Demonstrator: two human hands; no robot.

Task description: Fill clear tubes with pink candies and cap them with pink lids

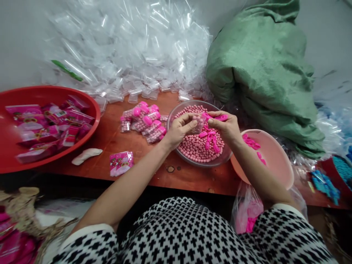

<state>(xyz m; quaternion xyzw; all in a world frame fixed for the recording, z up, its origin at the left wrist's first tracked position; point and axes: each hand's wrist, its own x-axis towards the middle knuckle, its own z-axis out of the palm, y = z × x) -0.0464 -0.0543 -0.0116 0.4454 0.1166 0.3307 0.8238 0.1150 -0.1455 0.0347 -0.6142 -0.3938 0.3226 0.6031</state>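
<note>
My left hand (179, 129) pinches a small clear plastic bag (197, 124) over a glass bowl (176, 112) full of small pink beads (196, 146). My right hand (226, 126) holds the other side of that bag and a pink plastic piece (217, 117) between thumb and fingers. More pink pieces (210, 137) lie on the beads below my hands. A small pile of filled bags (145, 121) with pink parts lies just left of the bowl on the brown table (115, 139).
A red basin (90, 124) at left holds pink printed packets (49, 126). One packet (121, 163) and a white object (86, 155) lie on the table. A heap of empty clear bags (132, 55) fills the back. A green sack (264, 69) and a pink colander (275, 165) stand at right.
</note>
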